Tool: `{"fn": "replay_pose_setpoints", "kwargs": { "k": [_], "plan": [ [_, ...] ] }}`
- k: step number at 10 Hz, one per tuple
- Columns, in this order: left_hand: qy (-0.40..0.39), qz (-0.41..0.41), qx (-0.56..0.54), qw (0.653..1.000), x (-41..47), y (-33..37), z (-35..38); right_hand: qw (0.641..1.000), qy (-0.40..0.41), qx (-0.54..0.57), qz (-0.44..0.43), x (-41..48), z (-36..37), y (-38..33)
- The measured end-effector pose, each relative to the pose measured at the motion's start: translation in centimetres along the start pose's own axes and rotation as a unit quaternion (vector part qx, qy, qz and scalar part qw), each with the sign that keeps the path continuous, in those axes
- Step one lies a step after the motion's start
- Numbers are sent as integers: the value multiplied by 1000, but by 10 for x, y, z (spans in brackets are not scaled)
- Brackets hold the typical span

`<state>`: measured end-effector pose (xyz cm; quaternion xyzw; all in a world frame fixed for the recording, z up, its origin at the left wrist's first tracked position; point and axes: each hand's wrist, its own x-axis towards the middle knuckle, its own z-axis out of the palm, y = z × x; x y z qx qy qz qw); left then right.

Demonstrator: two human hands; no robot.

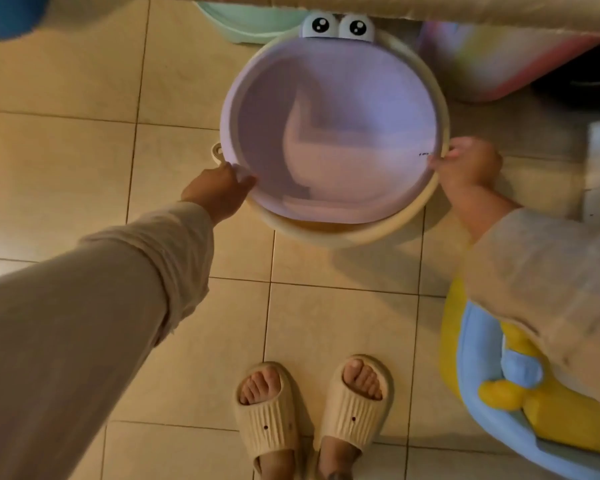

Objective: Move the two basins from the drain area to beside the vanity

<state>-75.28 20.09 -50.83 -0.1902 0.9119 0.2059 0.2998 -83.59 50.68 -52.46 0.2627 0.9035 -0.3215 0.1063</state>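
Note:
A lilac basin (333,133) with cartoon eyes on its far rim sits nested inside a cream basin (329,232), whose rim shows below and to the right. Both hang above the tiled floor, just under the edge of a beige counter (430,8). My left hand (219,188) grips the stack's left rim, next to a small cream hanging loop. On the opposite rim my right hand (468,164) holds the stack. Long pale sleeves cover both arms.
A mint-green tub (253,26) and a rainbow-coloured container (492,64) stand under the counter behind the basins. A blue and yellow baby seat (520,393) lies at the right. My feet in cream slippers (312,407) stand on beige tiles. A blue object (7,12) is top left.

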Motion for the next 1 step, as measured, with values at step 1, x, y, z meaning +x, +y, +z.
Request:
{"fn": "replay_pose_setpoints", "kwargs": {
  "k": [1],
  "plan": [
    [-14, -21, -65, 998, -30, -12, 19, 993, 11, -65, -96, -61, -27, 28]
  ]
}}
